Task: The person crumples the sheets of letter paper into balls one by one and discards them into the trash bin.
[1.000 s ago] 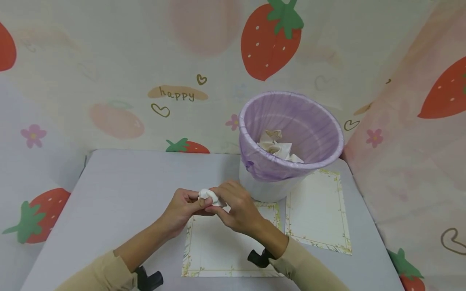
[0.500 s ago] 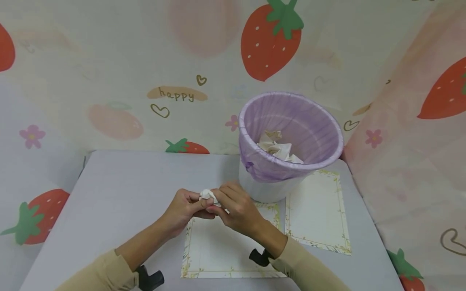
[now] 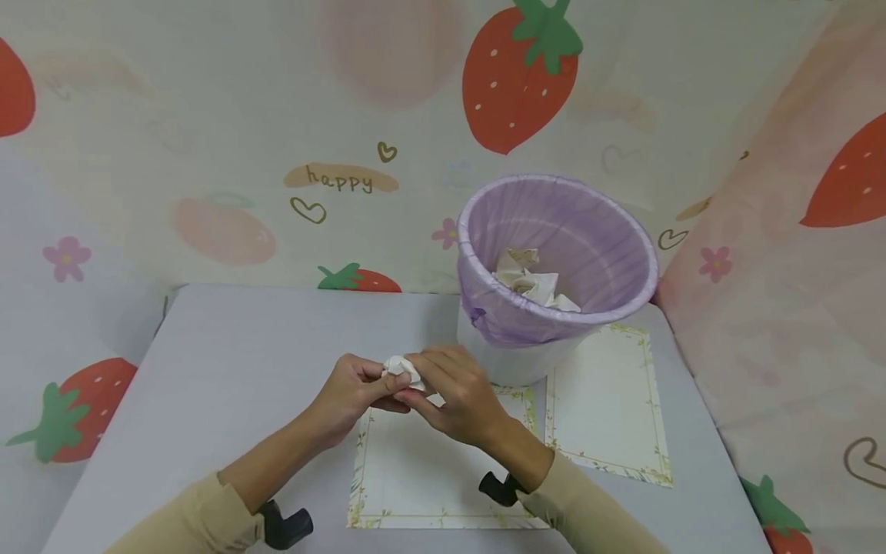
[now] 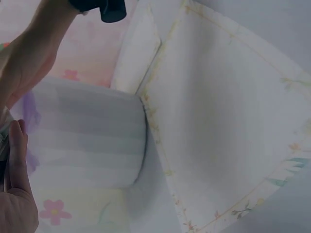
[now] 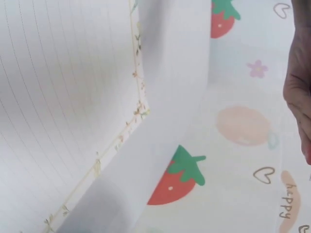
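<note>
A small ball of crumpled white paper point(image 3: 401, 371) sits between both hands, over the upper edge of a sheet of paper. My left hand point(image 3: 349, 394) grips it from the left, thumb across its front. From the other side my right hand point(image 3: 460, 396) pinches it with thumb and fingers, covering part of it. In the left wrist view the left fingers point(image 4: 18, 160) show at the edge, with just a sliver of the ball. Below the hands lies the flower-bordered sheet of paper point(image 3: 443, 477); the right wrist view shows its ruled lines.
A white bin point(image 3: 508, 362) with a purple liner point(image 3: 574, 223) stands just beyond the right hand, holding several crumpled papers point(image 3: 533, 285). A second bordered sheet point(image 3: 605, 408) lies partly behind it at right. Strawberry-printed cloth point(image 3: 346, 100) surrounds the grey-white table point(image 3: 235, 362).
Both hands keep hold of the paper ball and have shifted only slightly. The ball turns a little between the fingers. Bin and sheets stay in place.
</note>
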Demonstrator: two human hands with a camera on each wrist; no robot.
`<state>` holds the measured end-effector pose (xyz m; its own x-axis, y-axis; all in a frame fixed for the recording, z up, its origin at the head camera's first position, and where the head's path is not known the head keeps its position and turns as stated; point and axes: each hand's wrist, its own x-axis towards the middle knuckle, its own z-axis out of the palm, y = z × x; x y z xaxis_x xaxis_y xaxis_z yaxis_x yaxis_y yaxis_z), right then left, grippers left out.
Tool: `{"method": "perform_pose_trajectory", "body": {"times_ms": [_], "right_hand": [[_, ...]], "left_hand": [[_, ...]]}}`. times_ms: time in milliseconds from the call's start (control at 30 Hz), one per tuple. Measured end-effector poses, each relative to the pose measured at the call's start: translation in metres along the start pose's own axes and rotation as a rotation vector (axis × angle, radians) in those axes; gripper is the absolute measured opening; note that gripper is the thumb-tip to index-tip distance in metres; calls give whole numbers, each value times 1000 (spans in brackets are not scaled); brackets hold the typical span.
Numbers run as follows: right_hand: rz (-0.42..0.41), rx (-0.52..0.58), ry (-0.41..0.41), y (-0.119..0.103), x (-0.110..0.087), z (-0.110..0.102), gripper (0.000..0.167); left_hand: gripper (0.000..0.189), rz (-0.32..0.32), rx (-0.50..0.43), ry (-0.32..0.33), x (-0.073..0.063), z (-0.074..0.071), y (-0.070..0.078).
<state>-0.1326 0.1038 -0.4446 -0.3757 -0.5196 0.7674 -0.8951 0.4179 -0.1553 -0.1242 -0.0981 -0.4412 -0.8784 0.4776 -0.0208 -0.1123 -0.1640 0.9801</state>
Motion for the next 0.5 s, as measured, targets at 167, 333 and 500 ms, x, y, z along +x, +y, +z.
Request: {"method": "perform_pose_trajectory", "body": {"times_ms": [167, 333, 500], "right_hand": [[-33, -80, -32, -1, 5, -10, 44], [-54, -135, -41, -2, 11, -29, 58], [-110, -235, 86, 3, 18, -58, 49]], "left_hand": [[32, 18, 47, -14, 0, -2, 4], [31, 33, 77, 32, 2, -4, 14], [32, 63, 107, 89, 7, -9, 26]]}}
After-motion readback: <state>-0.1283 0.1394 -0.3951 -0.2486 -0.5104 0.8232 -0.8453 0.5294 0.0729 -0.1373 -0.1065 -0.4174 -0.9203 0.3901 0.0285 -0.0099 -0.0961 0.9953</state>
